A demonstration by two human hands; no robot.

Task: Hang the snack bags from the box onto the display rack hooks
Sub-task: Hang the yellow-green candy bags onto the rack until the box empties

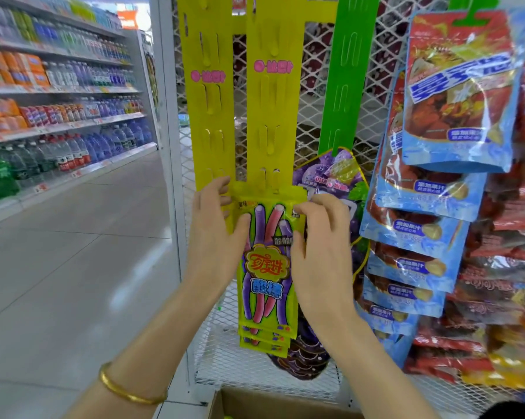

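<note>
pale tiled floor [73, 252], stocked drink shelves [58, 86]

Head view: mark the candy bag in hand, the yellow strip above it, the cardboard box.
candy bag [267, 267], head view, logo on its front.
yellow strip [285, 110], head view, bare middle stretch.
cardboard box [270, 403], head view, inner wall at the picture's bottom edge.

White wire-mesh rack [388, 55] w/ plastic hang strips
Yellow-green candy bags [265, 297] at btm of yellow strip [273, 116]; purple grape bag [330, 173] on green strip [346, 71]; blue-red bags [457, 95] at rt.
</note>
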